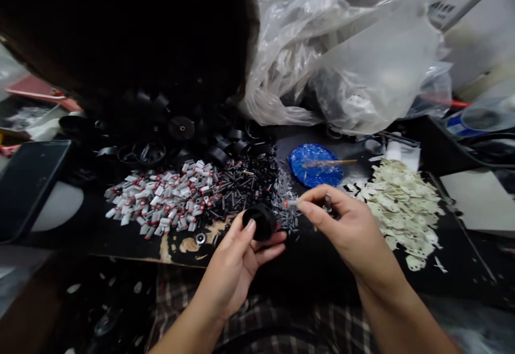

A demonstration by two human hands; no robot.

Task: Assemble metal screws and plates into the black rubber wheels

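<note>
Nearby, the left hand (237, 260) curls partly closed around a black cup (262, 224), likely light, stiff, best held by its wall; right of it, the right hand (351, 226) pinches a small grey piece (290, 203), probably slick, by one end, with a blue disc (311, 176) farther off.

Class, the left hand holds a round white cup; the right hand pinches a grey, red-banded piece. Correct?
Not quite: the head view shows that the round cup in the left hand is black, not white. The right hand does pinch a grey, red-banded piece.
</note>
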